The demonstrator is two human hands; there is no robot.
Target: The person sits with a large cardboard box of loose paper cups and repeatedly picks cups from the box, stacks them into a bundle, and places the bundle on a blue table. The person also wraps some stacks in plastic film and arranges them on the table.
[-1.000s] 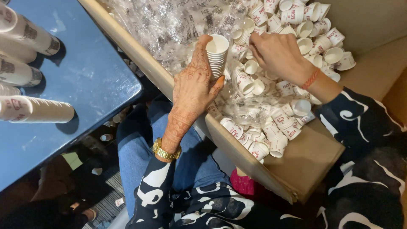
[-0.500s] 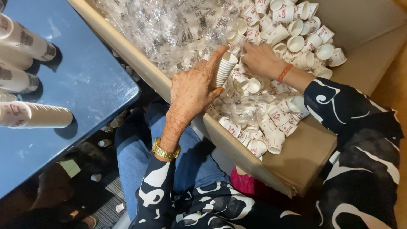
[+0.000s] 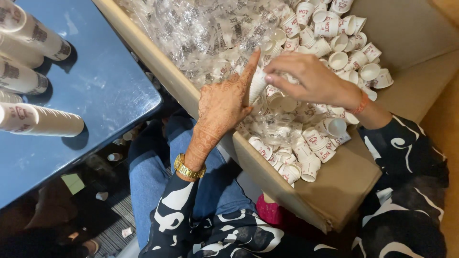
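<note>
Cups nested in a short white stack [image 3: 256,85] are held near upright, the long axis tilted toward one o'clock, gripped by the left hand [image 3: 222,102] with the forefinger laid along it. The stack's top is pinched by the right hand [image 3: 308,79]. Beyond lies a cardboard box [image 3: 334,184] filled with loose white red-printed cups [image 3: 311,148] and clear plastic wrap [image 3: 205,28].
</note>
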